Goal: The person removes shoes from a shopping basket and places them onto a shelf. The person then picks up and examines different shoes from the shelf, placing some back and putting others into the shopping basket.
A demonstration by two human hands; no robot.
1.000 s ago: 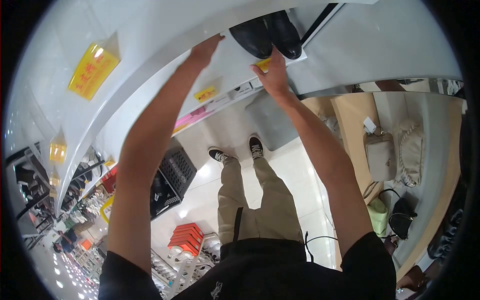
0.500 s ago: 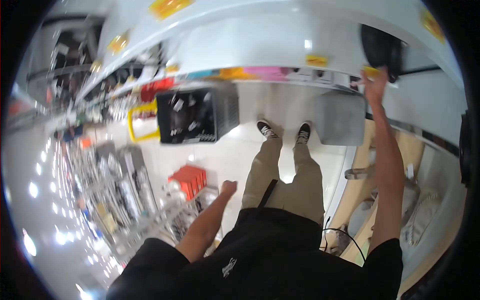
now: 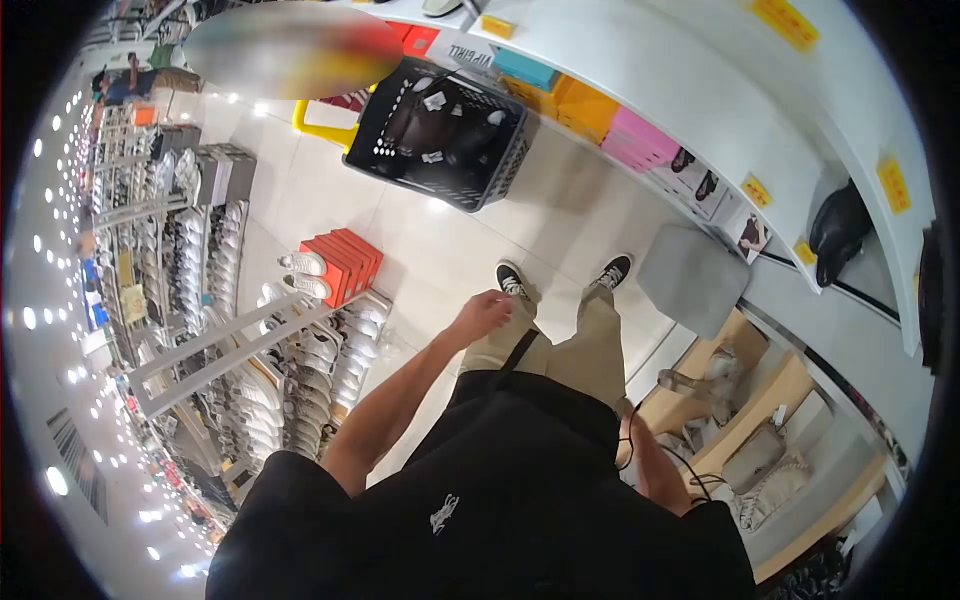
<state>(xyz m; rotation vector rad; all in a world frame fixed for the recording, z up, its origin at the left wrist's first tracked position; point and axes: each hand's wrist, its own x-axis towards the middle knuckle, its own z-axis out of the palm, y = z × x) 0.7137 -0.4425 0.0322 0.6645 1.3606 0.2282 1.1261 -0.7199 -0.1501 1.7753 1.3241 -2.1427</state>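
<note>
My left hand [image 3: 484, 316] hangs in front of my left thigh, its fingers loosely bent, with nothing visible in it. Low at my right hip is my right hand [image 3: 630, 425], its fingers mostly hidden behind my shirt and a dark cord. A black shoe [image 3: 840, 228] sits on the white shelf [image 3: 715, 120] at the upper right, apart from both hands. On the floor ahead stands a black shopping basket [image 3: 500, 165] with a yellow handle [image 3: 322, 128]; dark shoes with white tags [image 3: 440, 125] lie inside.
A grey stool [image 3: 695, 280] stands ahead to my right, beside wooden shelves [image 3: 735, 395] with bags and shoes. Coloured shoeboxes [image 3: 585, 105] line the shelf's foot. To my left are orange boxes [image 3: 340, 268], a white rack [image 3: 225, 355] and rows of shoes. Another person [image 3: 145, 85] is far off.
My right hand has left the black shoe on the shelf and dropped to my right side. My left hand has risen in front of my thigh. The view has turned left.
</note>
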